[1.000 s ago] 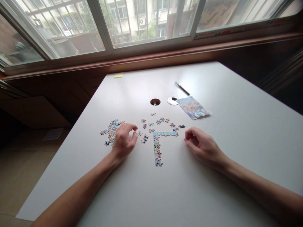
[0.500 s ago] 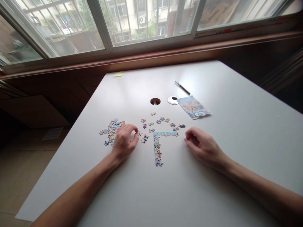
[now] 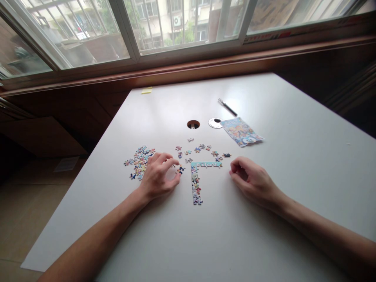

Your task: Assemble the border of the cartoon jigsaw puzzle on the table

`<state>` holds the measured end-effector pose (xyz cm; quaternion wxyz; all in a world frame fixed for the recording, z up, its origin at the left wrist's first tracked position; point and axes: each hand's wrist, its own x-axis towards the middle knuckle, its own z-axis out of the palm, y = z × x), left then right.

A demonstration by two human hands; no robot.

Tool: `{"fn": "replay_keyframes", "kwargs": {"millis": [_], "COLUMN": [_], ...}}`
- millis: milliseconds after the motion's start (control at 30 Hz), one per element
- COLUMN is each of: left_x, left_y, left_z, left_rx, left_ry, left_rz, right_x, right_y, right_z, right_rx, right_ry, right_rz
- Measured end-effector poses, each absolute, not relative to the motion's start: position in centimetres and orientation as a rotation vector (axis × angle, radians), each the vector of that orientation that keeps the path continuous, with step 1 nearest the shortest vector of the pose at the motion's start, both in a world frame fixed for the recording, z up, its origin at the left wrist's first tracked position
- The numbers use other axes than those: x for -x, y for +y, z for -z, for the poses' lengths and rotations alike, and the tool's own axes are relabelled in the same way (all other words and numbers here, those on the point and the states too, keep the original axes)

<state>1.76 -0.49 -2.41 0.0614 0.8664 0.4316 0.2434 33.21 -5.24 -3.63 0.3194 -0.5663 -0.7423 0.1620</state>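
Note:
My left hand is over the table beside a heap of jigsaw pieces, thumb and forefinger apart. Right at those fingertips lies a dark blue and orange jigsaw piece; whether they touch it I cannot tell. An L-shaped strip of joined jigsaw pieces lies between my hands, its light blue arm running along the top. My right hand rests to the right of the strip, fingers curled and pressed to the thumb; anything inside them is hidden. Several loose jigsaw pieces lie scattered above the strip.
A creased printed picture sheet lies on the white table, near a pen. Behind the pieces are a round cable hole and a metal ring cover. A yellow sticky note marks the far edge.
My left hand has shifted slightly right toward the dark blue and orange piece, and its thumb and forefinger have spread apart. My right hand has stayed in place.

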Motion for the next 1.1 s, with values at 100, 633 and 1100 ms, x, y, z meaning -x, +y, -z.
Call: {"fn": "replay_keyframes", "kwargs": {"millis": [100,633,1100], "left_x": [-1.72,-1.76,-1.7], "left_y": [-0.49,-0.63,-0.58], "left_z": [2.47,2.23,2.23], "left_rx": [-2.657,-2.643,-2.642], "left_ry": [1.237,1.187,1.17], "left_rz": [-0.72,-0.638,-0.635], "right_x": [-33.25,-33.38,-33.24], "right_y": [-5.27,-5.32,-5.32], "right_z": [3.69,3.78,3.67], "right_rx": [1.495,1.501,1.487], "right_ry": [-1.952,-1.95,-1.96], "right_rz": [-0.441,-0.482,-0.464]}}
